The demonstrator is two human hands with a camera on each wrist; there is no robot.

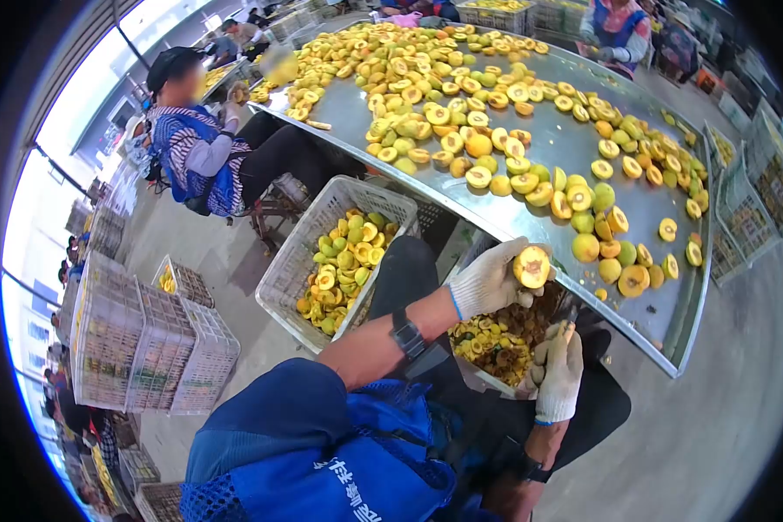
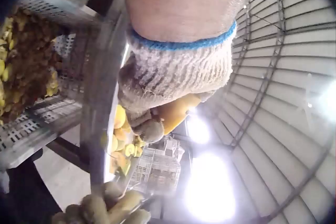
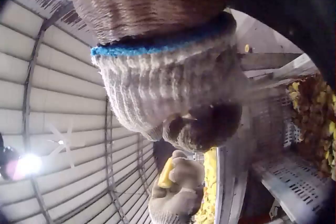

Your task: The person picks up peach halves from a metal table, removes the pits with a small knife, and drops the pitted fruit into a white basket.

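My gloved left hand (image 1: 489, 280) grips a halved yellow peach (image 1: 532, 267) near the metal table's edge, its cut face and brown-edged pit hollow showing. In the left wrist view, the peach half (image 2: 177, 112) shows its orange skin beside the gloved fingers. Lower and to the right, my gloved right hand (image 1: 561, 370) has its fingers curled round a slim tool (image 1: 569, 331) that points upward; I cannot tell its exact kind. Below both hands a crate (image 1: 487, 381) holds brown and yellow fruit scraps.
Many peach halves (image 1: 478, 143) lie across the metal table (image 1: 531, 228). A white crate (image 1: 274, 300) of yellow-green fruit halves stands on the floor at my left. Another person (image 1: 204, 148) sits beyond it. Stacked crates (image 1: 148, 348) stand farther left, more crates (image 1: 748, 204) at right.
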